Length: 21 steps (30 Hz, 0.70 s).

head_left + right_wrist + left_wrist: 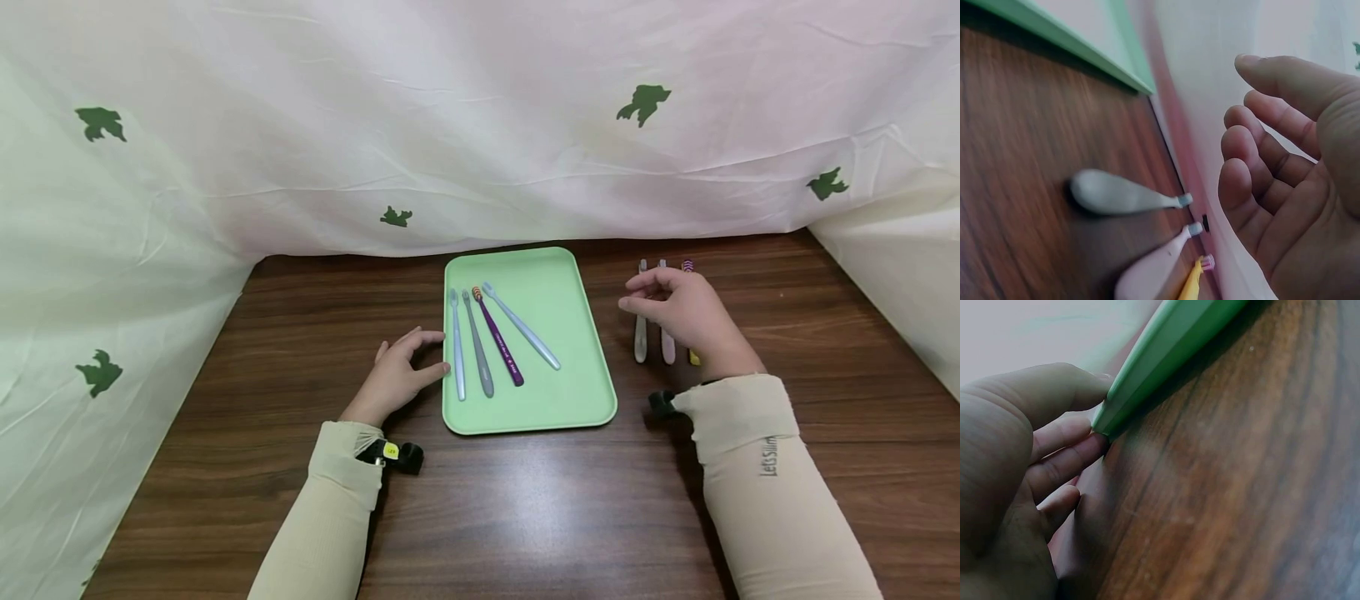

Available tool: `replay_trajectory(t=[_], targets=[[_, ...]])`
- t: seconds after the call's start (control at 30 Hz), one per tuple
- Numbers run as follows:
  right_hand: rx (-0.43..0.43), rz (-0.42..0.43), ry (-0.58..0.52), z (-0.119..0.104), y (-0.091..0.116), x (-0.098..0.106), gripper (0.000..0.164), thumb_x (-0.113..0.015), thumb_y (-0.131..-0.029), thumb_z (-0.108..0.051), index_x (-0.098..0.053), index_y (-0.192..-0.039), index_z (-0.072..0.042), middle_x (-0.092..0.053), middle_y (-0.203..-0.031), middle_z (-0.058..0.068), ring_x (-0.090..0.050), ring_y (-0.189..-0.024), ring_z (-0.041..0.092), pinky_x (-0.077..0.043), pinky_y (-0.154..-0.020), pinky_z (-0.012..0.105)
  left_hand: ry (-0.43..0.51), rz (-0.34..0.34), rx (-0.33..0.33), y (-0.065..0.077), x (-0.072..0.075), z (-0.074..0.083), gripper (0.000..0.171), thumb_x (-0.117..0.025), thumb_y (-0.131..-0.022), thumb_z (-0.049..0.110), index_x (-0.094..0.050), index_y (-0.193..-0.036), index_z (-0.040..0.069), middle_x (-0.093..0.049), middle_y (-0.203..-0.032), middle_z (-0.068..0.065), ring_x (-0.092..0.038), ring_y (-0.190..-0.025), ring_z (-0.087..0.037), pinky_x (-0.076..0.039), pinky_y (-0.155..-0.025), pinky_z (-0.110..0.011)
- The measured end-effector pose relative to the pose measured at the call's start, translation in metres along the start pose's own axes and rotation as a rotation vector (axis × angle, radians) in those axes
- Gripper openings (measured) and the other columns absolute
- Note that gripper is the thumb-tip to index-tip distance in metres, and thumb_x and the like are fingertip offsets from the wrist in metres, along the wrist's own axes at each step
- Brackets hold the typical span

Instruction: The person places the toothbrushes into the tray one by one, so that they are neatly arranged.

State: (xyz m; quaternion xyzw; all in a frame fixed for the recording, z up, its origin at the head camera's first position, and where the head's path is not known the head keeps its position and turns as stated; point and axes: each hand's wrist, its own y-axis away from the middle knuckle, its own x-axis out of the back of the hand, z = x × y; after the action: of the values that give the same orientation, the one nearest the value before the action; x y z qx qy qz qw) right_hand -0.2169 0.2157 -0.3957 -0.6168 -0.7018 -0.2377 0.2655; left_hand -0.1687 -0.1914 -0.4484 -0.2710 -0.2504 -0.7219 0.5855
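My left hand (397, 375) rests at the left edge of a light green tray (581, 392), its thumb and fingertips touching the rim in the left wrist view. On the tray lie a pale blue toothbrush (458, 354), a grey toothbrush (478, 350), a purple toothbrush (501, 342) and a slanted light blue toothbrush (528, 332). Over to the right, my right hand (690, 312) hovers with loosely bent fingers and holds nothing. Below it on the table are a grey-white toothbrush (1116, 192), a pale pink toothbrush (1154, 269) and a yellow toothbrush (1190, 284), partly covered by the hand in the head view.
A dark brown wooden table (487, 508) carries everything. White cloth (487, 125) with green leaf-like patches stands behind the table and along both sides. Black straps with small devices sit at both wrists.
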Motion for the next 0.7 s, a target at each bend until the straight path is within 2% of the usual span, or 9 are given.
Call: replay_trajectory(t=[0.2,0.47,0.7], targets=[[-0.025,0.056,-0.021,0.011,0.0,0.01,0.049,-0.074,-0.09,-0.045,-0.068,-0.12,-0.007,-0.068,-0.102,0.003,-0.058,-0.087,0.012,-0.047,-0.071,0.023,-0.004,-0.002,0.003,0.0,0.0,0.0,0.048,-0.072,-0.093,0.028,-0.06,-0.137,0.014,-0.055,-0.146,-0.007,-0.027,-0.15,-0.024,0.006,-0.121,-0.056],[-0.081,0.065,-0.023,0.018,0.002,0.017,0.05,-0.069,-0.093,-0.046,-0.065,-0.125,-0.008,-0.061,-0.125,0.015,-0.053,-0.104,0.027,-0.042,-0.085,0.039,-0.001,-0.001,-0.003,0.0,0.0,0.001,0.048,-0.072,-0.093,0.028,-0.06,-0.137,0.014,-0.055,-0.145,-0.007,-0.027,-0.15,-0.024,0.006,-0.121,-0.056],[-0.103,0.122,-0.043,0.026,0.003,0.018,0.05,-0.068,-0.093,-0.047,-0.066,-0.122,-0.006,-0.062,-0.122,0.011,-0.053,-0.101,0.021,-0.045,-0.081,0.03,-0.006,-0.001,-0.001,0.0,0.0,0.001,0.048,-0.072,-0.093,0.027,-0.06,-0.137,0.014,-0.055,-0.145,-0.007,-0.027,-0.15,-0.025,0.006,-0.12,-0.057]])
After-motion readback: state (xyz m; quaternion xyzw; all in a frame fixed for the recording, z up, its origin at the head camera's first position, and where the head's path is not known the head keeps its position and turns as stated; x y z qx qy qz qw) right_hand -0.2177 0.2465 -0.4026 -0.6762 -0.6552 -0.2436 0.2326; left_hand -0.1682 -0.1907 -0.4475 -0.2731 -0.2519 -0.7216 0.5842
